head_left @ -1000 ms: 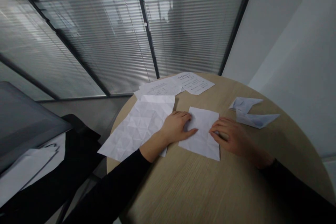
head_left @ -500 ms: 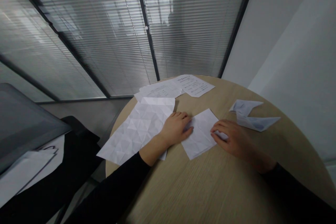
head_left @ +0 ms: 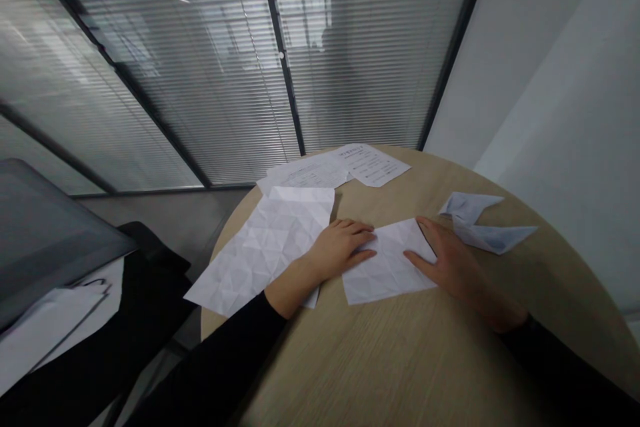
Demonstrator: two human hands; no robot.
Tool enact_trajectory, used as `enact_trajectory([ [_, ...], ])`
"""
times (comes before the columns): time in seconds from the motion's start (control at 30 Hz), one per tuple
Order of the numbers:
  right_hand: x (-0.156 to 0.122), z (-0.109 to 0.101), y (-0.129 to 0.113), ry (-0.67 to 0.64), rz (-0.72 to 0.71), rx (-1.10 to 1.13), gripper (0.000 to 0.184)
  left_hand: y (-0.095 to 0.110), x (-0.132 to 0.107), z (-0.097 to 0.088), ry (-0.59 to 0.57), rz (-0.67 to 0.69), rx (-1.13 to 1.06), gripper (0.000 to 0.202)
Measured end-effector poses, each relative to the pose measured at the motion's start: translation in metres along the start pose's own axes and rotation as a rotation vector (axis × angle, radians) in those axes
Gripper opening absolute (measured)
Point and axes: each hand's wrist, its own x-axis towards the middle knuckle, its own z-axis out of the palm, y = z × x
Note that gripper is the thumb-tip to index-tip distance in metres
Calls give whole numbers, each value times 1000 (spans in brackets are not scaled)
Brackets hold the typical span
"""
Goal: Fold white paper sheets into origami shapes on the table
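A creased sheet of white paper (head_left: 387,267) lies on the round wooden table between my hands. My left hand (head_left: 345,245) rests on its left side with the fingers stretched out and pressing lightly down. At the right edge of the sheet is my right hand (head_left: 447,260). Its thumb lies on the paper and its forefinger reaches to the far right corner, with a gap between them. The other right fingers are partly hidden. Just beyond that hand sits a folded white paper shape (head_left: 483,223) with pointed ends.
A larger white sheet (head_left: 265,247) covered in triangular creases lies left of my left hand. Printed pages (head_left: 363,163) are at the table's (head_left: 360,360) far edge. To the left, a grey chair (head_left: 45,233) holds papers (head_left: 55,320). Glass panels with blinds stand behind.
My right thumb and fingers were pinched at the sheet's right edge and are now spread apart. The sheet now looks wider, reaching further right. My left hand has shifted slightly right.
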Motion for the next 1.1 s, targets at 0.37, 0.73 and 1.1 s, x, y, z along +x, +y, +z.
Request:
enact_trajectory([
  [0.37,3,-4,-3,-19,53,134,69,0,0,4,-16,0,-29,34],
  [0.73,-1,-15,-25,-238,-166,140,46,-1,-2,5,-6,-35,4,33],
  [1.1,3,-17,-29,-252,-216,200,30,7,2,-3,39,-259,132,65],
])
